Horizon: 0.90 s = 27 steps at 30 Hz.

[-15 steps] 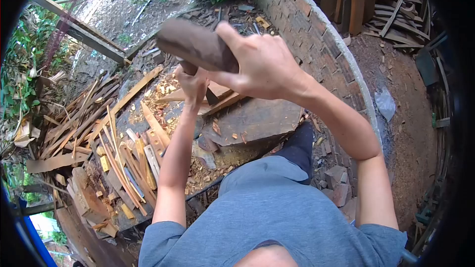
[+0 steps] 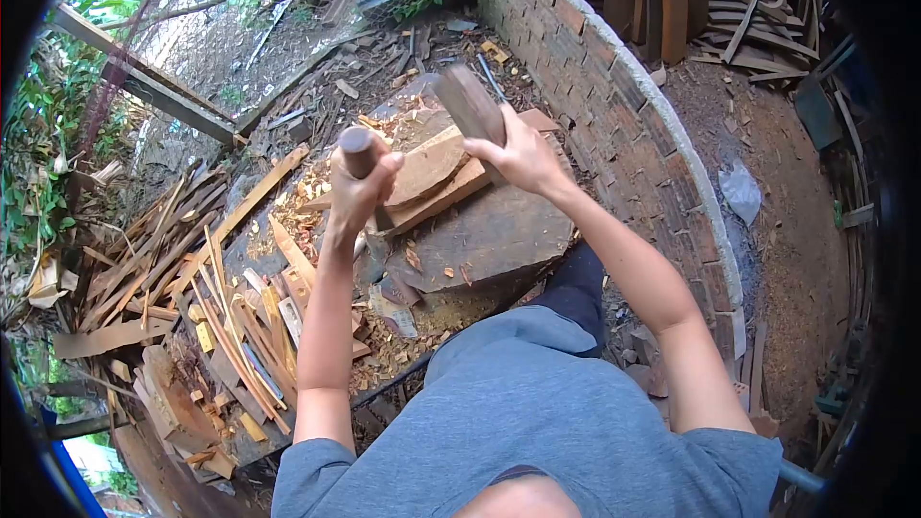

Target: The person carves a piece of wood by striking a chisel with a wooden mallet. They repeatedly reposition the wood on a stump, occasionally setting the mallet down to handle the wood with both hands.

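My left hand (image 2: pixel 357 190) is wrapped round the upright handle of a chisel (image 2: pixel 355 142), whose round dark top faces me. Its dark blade shows below the hand, at the left end of a thick, pale-brown piece of wood (image 2: pixel 427 173); the cutting edge is hard to make out. In my right hand (image 2: pixel 528 155) is a dark wooden mallet (image 2: pixel 468 101), raised over the workpiece to the right of the chisel and apart from it. The workpiece lies on a broad, worn wooden block (image 2: pixel 518 230).
Wood chips (image 2: pixel 389 321) and several offcuts (image 2: pixel 254 312) cover the left side. Long boards (image 2: pixel 259 192) lie beyond them. A curved brick wall (image 2: pixel 614 125) runs along the right, with a plastic bag (image 2: pixel 740 192) past it and stacked planks (image 2: pixel 758 24) at the far right.
The mallet has moved right and away from above the chisel, lower in my right hand. The chisel top and the workpiece are now in plain sight. My left hand keeps its hold.
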Each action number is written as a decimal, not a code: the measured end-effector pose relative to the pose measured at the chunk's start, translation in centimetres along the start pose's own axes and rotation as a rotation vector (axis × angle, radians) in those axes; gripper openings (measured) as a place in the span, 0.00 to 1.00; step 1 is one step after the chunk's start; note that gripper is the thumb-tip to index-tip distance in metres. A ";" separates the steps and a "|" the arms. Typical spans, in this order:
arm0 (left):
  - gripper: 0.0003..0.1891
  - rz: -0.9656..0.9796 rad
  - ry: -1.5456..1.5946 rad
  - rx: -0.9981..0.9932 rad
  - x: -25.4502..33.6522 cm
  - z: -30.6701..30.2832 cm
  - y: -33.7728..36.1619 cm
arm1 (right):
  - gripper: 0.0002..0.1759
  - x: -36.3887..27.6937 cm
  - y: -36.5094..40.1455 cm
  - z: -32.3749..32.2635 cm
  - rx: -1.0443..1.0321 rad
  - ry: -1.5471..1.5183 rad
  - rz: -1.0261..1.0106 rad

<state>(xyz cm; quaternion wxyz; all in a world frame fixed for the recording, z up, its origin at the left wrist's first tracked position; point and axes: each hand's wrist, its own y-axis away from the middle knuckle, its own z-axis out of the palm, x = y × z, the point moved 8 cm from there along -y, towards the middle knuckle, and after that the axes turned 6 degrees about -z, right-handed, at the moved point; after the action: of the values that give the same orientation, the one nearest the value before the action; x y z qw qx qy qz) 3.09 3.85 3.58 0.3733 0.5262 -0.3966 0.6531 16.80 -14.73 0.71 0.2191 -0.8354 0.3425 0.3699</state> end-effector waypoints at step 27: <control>0.07 0.223 0.105 0.317 -0.3 5.6 -5.7 | 0.40 8.6 4.4 2.4 -0.102 0.295 0.267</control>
<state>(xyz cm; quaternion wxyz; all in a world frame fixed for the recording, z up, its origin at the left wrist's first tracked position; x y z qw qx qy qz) 10.48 1.05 4.70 0.2315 0.4964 -0.3244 0.7712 16.71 -19.69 -7.94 0.0729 -0.8378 0.4593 0.2859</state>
